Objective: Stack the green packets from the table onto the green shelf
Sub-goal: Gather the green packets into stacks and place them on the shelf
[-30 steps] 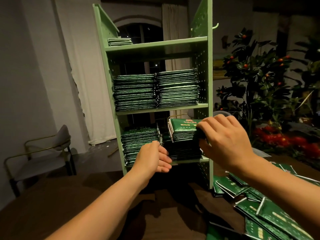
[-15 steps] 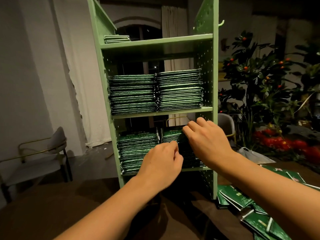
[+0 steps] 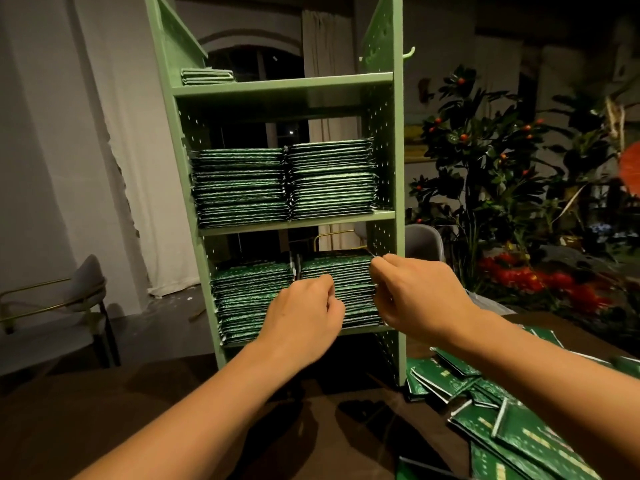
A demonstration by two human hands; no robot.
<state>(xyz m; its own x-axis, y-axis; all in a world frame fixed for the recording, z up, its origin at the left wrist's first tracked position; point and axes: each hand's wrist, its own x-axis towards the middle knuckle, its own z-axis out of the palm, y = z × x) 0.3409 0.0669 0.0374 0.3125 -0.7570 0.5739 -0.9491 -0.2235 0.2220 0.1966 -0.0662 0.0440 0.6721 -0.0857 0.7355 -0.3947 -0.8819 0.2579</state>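
Green packets: lower-right stack (image 3: 341,289) on the green shelf (image 3: 298,221) now carries the bundle that a second ago was in the right hand at the shelf mouth; it's seated flush on top, so that load counts as placed. Left hand (image 3: 304,317) sits at the stack's front face, about 8 o'clock from its middle, fingers curled in, grasping nothing I can make out. Right hand (image 3: 415,299) at 3 o'clock on the stack's right edge, fingers curled, maybe pinching a packet corner near the top; blur there, so can't tell whether that grip is closed on anything. Looks like squaring up the pile, not carrying. Lower-left stack (image 3: 252,299) and both middle-tier stacks (image 3: 284,181) are full height, and a few packets (image 3: 207,76) lie on the top tier. Loose pile (image 3: 502,417) is still on the bench (image 3: 104,417) at 4 o'clock from the shelf, so plenty left to move. Next likely a reach back to that pile.
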